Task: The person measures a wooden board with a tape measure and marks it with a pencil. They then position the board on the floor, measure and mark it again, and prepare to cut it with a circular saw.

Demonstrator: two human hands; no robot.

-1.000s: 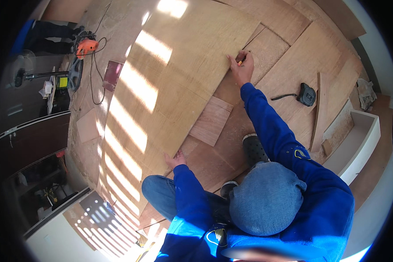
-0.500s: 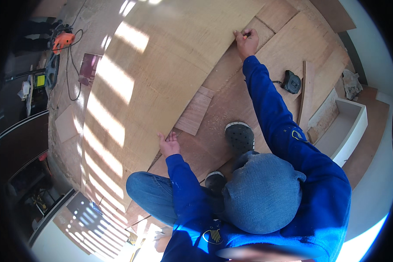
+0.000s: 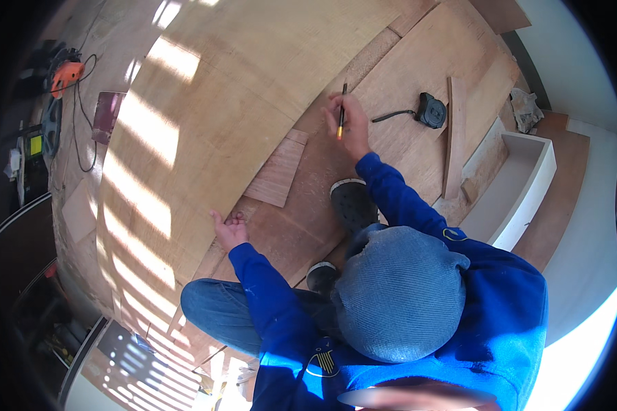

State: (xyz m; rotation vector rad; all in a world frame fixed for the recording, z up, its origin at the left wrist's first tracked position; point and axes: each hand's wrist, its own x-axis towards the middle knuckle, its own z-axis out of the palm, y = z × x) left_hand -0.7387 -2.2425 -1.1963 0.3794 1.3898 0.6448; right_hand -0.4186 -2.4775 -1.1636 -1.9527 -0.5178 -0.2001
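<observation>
A large plywood sheet lies slantwise, with bright stripes of sunlight on its left part. My left hand is at the sheet's near right edge, palm turned up. Its thumb touches the edge, while the loosely bent fingers stand apart from the thumb and hold nothing. My right hand is closed on a dark pencil with a yellow-orange end, above the floor just right of the sheet. Beyond that hand, a black tape measure with a dark strap rests on a wooden board.
A narrow wood strip and a white open drawer-like box lie to the right. A small wood offcut pokes out beside the sheet. At the far left are an orange power tool with a cord and a dark red piece.
My right hand has left the sheet's far edge and come back toward me, with the pencil now plainly visible. My left hand stays by the edge. The whole view has shifted slightly.
</observation>
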